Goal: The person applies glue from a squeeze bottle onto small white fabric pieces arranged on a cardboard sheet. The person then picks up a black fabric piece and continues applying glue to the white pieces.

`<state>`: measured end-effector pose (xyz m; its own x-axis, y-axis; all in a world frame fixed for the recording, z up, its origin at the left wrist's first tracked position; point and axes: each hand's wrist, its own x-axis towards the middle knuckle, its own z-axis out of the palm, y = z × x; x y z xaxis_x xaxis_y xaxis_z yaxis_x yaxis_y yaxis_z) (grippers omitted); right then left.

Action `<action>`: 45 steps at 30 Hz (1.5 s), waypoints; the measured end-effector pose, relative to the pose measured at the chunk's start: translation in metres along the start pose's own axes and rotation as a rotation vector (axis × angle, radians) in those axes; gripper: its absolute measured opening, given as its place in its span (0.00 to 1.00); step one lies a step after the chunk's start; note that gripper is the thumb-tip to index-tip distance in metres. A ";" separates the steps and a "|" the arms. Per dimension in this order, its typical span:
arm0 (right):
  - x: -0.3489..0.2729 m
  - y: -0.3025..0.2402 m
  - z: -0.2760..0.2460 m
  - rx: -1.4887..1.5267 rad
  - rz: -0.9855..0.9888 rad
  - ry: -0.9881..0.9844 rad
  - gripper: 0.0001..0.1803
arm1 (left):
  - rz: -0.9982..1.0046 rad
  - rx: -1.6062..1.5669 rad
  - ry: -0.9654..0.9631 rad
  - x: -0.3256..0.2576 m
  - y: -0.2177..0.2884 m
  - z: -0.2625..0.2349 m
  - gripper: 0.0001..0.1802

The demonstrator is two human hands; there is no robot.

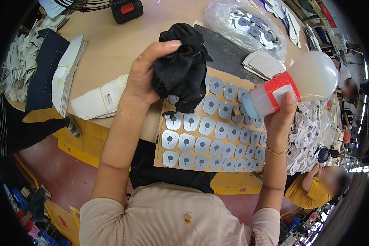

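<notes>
My left hand (145,71) is closed round a bunched black cloth (180,65), held up over the upper left part of a cardboard sheet (158,158). Rows of small grey rounded pieces (186,142), each with a dark tree-like mark, lie on that sheet. In my right hand (281,117) is a translucent squeeze bottle (315,76) with red tape round it. It is tipped so that its pale blue cap and narrow nozzle point down to the left, close above the pieces. Whether the nozzle touches one I cannot tell. The cloth hides some of the upper left pieces.
A clear plastic bag (217,20) of cut pieces stands at the back, near a dark mat (221,51). Banded stacks of white pieces (96,100) lie to the left. White bundles (305,143) are heaped at right, where a person in yellow (305,190) sits.
</notes>
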<state>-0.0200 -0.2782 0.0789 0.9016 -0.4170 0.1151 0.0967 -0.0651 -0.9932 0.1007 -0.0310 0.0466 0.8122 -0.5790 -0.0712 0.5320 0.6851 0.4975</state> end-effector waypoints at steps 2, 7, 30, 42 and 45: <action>0.002 0.002 -0.009 -0.081 -0.067 0.031 0.37 | -0.005 -0.019 -0.006 0.000 0.000 0.000 0.12; -0.020 0.010 -0.003 -0.251 -0.105 -0.050 0.32 | -0.009 -0.046 -0.026 -0.001 0.000 0.000 0.12; -0.013 0.001 0.018 -0.225 -0.140 -0.059 0.28 | -0.033 0.014 0.069 0.000 -0.001 -0.006 0.09; -0.016 0.008 0.017 0.001 0.052 -0.150 0.35 | -0.063 -0.108 -0.089 -0.002 0.001 -0.001 0.14; -0.012 -0.016 0.025 0.119 0.177 -0.061 0.42 | -0.062 -0.069 -0.096 -0.001 0.001 -0.009 0.15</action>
<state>-0.0214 -0.2492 0.0934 0.9326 -0.3562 -0.0587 -0.0192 0.1134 -0.9934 0.1029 -0.0255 0.0397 0.7525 -0.6584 -0.0152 0.5983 0.6737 0.4337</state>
